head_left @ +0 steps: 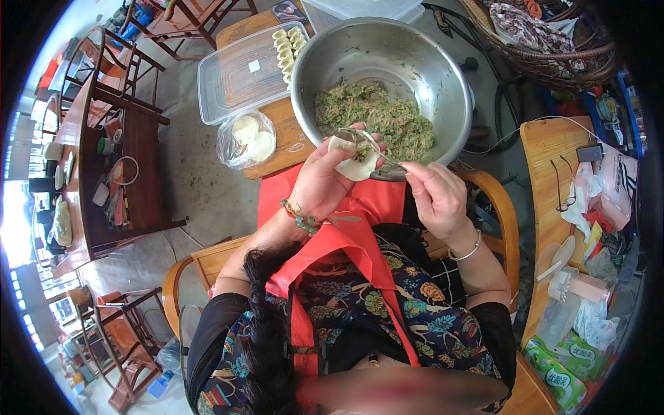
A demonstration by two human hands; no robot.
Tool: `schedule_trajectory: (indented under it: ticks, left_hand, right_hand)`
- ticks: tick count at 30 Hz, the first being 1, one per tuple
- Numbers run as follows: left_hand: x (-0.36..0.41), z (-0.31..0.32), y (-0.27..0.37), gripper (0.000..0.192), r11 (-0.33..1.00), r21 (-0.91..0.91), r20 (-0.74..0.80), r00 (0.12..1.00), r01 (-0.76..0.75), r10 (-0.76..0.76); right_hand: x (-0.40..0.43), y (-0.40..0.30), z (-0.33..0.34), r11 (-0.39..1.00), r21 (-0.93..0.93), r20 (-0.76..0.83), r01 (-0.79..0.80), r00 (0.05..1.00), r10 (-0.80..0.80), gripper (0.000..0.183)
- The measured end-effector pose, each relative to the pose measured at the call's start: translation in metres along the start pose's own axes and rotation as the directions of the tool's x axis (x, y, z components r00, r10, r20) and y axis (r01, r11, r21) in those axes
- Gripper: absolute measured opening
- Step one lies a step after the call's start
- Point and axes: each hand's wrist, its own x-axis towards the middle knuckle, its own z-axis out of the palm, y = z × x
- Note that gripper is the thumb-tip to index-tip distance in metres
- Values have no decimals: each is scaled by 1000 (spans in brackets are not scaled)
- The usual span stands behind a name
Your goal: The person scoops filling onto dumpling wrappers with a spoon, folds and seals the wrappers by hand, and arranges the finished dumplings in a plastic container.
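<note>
My left hand (324,179) holds a round dough wrapper (358,168), with a little green-flecked filling on it. Between the fingers of my right hand (438,194) is the thin handle of a metal spoon (390,160), its head over the wrapper. Just beyond both hands stands a large stainless steel bowl (384,41), tilted in view. Chopped green and brown filling (373,111) covers much of its bottom. More wrappers (254,137) lie in a clear plastic bag (228,150) left of the bowl. Two rows of folded dumplings (285,49) sit in a clear plastic tray (223,78).
A wooden board or table (277,116) bears the tray and bag. To the right, a wooden surface (544,166) holds eyeglasses (565,187), cartons and bags. A wicker basket (550,57) stands at upper right. Wooden chairs (119,78) and a dark desk (129,176) are at left.
</note>
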Motion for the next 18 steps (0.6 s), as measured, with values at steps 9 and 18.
schedule_trajectory:
  ticks: [9,18]
  left_hand:
    - [-3,0,4,50,995,-93,-6,1000,-21,21]
    - [-2,-3,-4,51,999,39,31,999,9,-10]
  right_hand:
    - [-1,1,1,1000,19,37,12,999,-13,27]
    - [-3,1,3,999,45,56,8,998,-11,30]
